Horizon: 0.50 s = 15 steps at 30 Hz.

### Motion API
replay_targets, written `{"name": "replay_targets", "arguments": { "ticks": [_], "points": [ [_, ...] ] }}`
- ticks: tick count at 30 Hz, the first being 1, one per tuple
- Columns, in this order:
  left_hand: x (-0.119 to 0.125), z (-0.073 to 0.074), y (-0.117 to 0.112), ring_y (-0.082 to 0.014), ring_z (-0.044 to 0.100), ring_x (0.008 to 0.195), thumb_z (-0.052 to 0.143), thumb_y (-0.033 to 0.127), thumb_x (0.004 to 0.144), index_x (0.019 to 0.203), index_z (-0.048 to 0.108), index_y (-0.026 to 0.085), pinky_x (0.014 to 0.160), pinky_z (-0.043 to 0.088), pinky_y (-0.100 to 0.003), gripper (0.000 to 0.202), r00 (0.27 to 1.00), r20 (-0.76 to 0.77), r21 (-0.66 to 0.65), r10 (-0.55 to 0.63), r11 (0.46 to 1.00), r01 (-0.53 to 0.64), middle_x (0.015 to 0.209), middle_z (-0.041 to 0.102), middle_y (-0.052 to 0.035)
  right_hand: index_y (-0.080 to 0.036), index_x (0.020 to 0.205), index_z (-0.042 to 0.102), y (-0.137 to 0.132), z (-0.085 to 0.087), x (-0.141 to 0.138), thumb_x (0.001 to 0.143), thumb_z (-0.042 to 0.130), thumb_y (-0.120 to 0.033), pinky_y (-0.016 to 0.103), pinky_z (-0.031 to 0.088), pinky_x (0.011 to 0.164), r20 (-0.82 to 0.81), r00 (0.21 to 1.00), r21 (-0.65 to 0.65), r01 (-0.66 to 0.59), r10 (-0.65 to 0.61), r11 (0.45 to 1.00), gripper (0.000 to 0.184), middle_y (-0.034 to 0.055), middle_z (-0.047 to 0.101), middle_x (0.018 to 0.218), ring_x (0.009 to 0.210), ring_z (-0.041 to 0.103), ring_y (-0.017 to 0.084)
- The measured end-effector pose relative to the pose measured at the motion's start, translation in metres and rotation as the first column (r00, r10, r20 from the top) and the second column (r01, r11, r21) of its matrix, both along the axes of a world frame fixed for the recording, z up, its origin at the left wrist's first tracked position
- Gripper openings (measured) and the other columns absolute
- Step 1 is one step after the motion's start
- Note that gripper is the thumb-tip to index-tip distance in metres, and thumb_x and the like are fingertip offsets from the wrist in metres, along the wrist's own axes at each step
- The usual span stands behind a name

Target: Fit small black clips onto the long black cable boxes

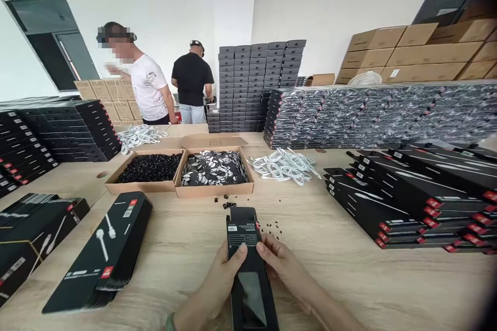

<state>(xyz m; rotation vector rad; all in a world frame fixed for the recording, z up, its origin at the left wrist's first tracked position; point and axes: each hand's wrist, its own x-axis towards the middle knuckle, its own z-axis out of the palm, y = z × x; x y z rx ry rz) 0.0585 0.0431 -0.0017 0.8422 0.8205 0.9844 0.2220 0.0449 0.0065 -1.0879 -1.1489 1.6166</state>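
Observation:
A black cable box (248, 269) with a clear window and an open top flap is between my hands, low in the middle of the view. My left hand (225, 271) grips its left edge, thumb on the printed panel. On the opposite edge my right hand (281, 264) holds it the same way, thumb on the front and fingers behind. Small black bits (272, 227) lie beside the box's upper right edge. A few black clips (229, 204) are just beyond the flap. Whether anything is inside the box cannot be made out.
Cartons of small black parts (151, 168) and black-and-white pieces (215, 168) stand ahead. White cables (285, 165) lie right of them. Flat box sleeves (101, 248) are stacked at left, finished-looking boxes (388, 207) at right. Two people (149, 88) stand beyond the table.

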Motion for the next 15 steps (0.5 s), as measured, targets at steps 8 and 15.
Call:
{"name": "replay_targets", "arguments": {
  "ticks": [8, 15],
  "points": [
    [-0.001, -0.004, 0.007, -0.0228, 0.063, 0.09, 0.061, 0.048, 0.083, 0.097, 0.07, 0.014, 0.082, 0.049, -0.034, 0.038, 0.996, -0.058, 0.09, 0.071, 0.994, -0.066, 0.097, 0.074, -0.0087, -0.018, 0.084, 0.063, 0.001, -0.006, -0.004, 0.077, 0.072, -0.046, 0.031, 0.049, 0.071, 0.096, 0.986, 0.139, 0.125, -0.139, 0.982, 0.03, 0.0012, 0.065, 0.082, 0.078, 0.06, 0.02],
    [-0.002, -0.009, 0.015, -0.0244, 0.067, 0.088, 0.058, 0.049, 0.084, 0.102, 0.065, 0.015, 0.08, 0.052, -0.036, 0.039, 0.974, 0.025, 0.021, 0.223, 0.974, -0.224, 0.096, 0.075, -0.0103, -0.023, 0.108, 0.06, -0.011, 0.008, -0.01, 0.086, 0.059, -0.049, 0.036, 0.053, 0.078, 0.155, 0.987, 0.063, 0.023, -0.032, 0.998, 0.034, 0.0028, 0.067, 0.096, 0.093, 0.064, 0.025]
  ]
}}
